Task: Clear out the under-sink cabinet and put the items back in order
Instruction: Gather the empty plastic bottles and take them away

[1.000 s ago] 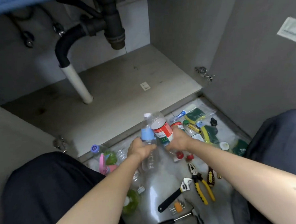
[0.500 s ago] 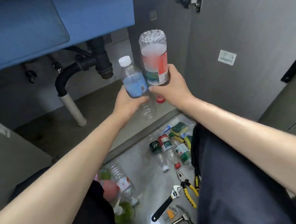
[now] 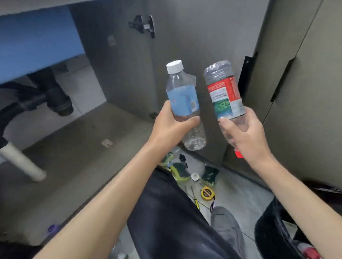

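Head view: two bottles, left hand (image 3: 171,127) gripping the blue-labelled bottle (image 3: 183,102), right hand (image 3: 245,133) gripping the inverted red-labelled bottle (image 3: 224,91).

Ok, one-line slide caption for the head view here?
Left hand holds a blue-label bottle upright, right hand a red-label bottle upside down, before the open cabinet.

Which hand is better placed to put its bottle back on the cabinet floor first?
Probably the left hand. Its blue-label bottle is upright, cap up, and nearer the cabinet floor. The right hand holds the red-label bottle upside down, before the cabinet door.
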A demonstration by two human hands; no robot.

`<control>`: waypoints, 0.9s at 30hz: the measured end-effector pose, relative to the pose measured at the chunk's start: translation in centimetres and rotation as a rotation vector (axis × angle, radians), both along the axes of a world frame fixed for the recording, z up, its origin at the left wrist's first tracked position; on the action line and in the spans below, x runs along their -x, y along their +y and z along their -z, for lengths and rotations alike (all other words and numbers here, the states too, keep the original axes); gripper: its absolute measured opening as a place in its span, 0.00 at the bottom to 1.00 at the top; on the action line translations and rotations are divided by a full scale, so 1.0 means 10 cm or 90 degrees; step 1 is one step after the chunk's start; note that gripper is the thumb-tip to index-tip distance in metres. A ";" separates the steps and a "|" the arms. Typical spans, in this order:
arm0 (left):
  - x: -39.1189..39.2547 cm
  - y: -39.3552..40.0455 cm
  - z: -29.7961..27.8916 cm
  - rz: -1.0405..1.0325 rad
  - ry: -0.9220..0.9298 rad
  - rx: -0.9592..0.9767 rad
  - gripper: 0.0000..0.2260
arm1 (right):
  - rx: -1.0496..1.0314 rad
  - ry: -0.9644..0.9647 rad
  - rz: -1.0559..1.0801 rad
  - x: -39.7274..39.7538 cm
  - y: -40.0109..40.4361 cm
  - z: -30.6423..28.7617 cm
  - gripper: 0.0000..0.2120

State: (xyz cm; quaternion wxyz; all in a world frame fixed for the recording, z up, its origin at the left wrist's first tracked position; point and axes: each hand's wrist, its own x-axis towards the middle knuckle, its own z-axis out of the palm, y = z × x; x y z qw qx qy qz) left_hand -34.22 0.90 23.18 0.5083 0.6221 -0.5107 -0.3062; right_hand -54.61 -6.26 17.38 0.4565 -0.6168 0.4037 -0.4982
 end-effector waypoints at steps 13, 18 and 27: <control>1.83 0.01 0.77 0.219 0.041 -0.136 0.27 | -0.155 0.089 0.254 2.19 0.72 0.81 0.24; 2.44 0.11 1.03 0.289 0.053 -0.196 0.24 | -0.208 0.110 0.349 2.61 0.92 1.06 0.28; 2.51 0.04 1.29 0.230 -0.032 -0.214 0.19 | -0.218 0.110 0.357 2.80 0.89 1.10 0.32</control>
